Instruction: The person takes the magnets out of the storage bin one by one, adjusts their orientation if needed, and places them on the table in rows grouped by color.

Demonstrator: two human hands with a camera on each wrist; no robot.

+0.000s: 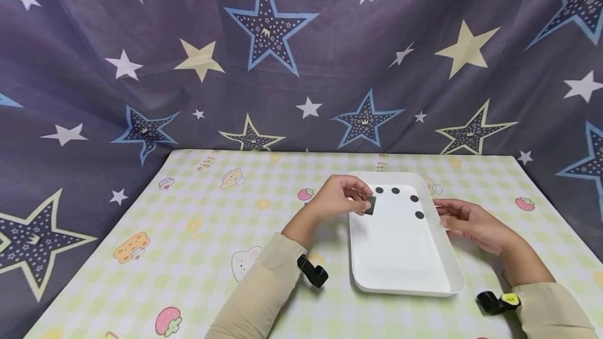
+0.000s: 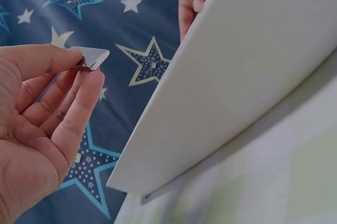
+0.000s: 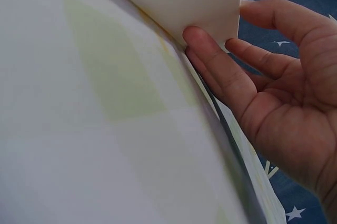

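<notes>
My left hand (image 1: 340,196) pinches a small flat square piece (image 1: 370,205) between thumb and fingertips. The piece looks dark from above, and the left wrist view shows its pale grey face and bright edge. It is held over the left rim of a white rectangular tray (image 1: 400,255). Several black round discs (image 1: 395,190) lie in a curved row on the tray floor at its far end. Beside the tray's right wall is my right hand (image 1: 476,224), its fingertips (image 3: 199,37) against the outer side and its thumb up at the rim.
A table with a checked, cartoon-printed cloth (image 1: 188,260) carries the tray. Behind it hangs a dark curtain (image 1: 330,82) with stars. Black wrist cameras (image 1: 313,272) sit at both sleeve cuffs.
</notes>
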